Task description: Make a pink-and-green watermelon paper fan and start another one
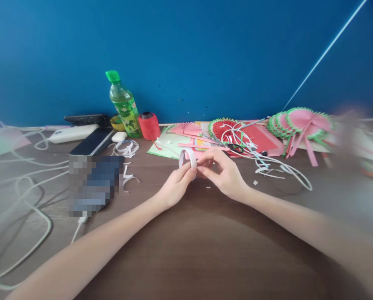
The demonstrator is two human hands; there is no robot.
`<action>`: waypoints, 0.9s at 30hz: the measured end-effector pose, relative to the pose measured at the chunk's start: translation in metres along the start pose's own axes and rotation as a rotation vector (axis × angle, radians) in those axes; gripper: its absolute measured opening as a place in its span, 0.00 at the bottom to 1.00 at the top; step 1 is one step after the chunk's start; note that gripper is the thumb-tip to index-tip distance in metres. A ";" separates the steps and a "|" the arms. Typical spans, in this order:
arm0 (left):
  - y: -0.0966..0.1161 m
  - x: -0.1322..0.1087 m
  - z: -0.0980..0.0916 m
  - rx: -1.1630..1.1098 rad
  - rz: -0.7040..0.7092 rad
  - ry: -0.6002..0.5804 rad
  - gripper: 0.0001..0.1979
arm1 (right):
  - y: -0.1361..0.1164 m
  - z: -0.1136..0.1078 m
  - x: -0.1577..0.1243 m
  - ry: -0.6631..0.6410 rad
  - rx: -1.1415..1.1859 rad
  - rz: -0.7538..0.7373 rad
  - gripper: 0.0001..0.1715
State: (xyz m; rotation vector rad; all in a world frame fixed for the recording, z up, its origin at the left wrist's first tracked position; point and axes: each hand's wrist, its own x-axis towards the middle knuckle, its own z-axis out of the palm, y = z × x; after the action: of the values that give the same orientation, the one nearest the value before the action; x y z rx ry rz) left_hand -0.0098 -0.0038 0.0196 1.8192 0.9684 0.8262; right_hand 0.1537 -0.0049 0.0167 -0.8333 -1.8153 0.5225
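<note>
A roll of white tape [191,156] stands on edge above the middle of the table, gripped between the thumb and fingers of my left hand [175,186]. Close beside it on the right is my right hand [226,174], its thumb and fingertips pinched together. What they pinch, if anything, is too small to make out. Behind the hands lie strips of pink paper [186,146] and a pair of scissors with black handles [235,148].
Along the blue wall stand a green bottle [126,110] and a red spool of thread [149,126]. Folded paper fans [309,123], red paper [261,139] and white strips [291,168] lie at the right. Phones [92,141] and white cables [45,216] occupy the left.
</note>
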 end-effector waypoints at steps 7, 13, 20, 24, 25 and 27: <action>0.001 -0.004 0.003 0.029 -0.022 0.062 0.19 | -0.003 0.003 -0.002 0.029 -0.100 -0.059 0.04; -0.001 -0.004 0.005 0.045 -0.012 0.083 0.18 | -0.005 0.004 -0.004 0.012 -0.095 -0.073 0.04; -0.003 -0.005 0.007 0.054 0.014 0.099 0.13 | -0.009 0.005 -0.004 0.005 -0.124 -0.069 0.06; -0.002 -0.006 0.008 0.067 0.002 0.114 0.11 | -0.007 0.006 -0.006 -0.005 -0.147 -0.061 0.06; -0.002 -0.006 0.009 0.068 0.000 0.118 0.10 | -0.007 0.006 -0.006 -0.006 -0.158 -0.070 0.06; -0.001 -0.006 0.009 0.067 -0.002 0.126 0.10 | -0.007 0.006 -0.006 -0.009 -0.185 -0.096 0.06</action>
State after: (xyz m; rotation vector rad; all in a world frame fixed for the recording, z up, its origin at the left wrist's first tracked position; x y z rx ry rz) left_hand -0.0054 -0.0124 0.0141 1.8407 1.0892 0.9264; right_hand 0.1474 -0.0139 0.0147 -0.8632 -1.9222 0.3000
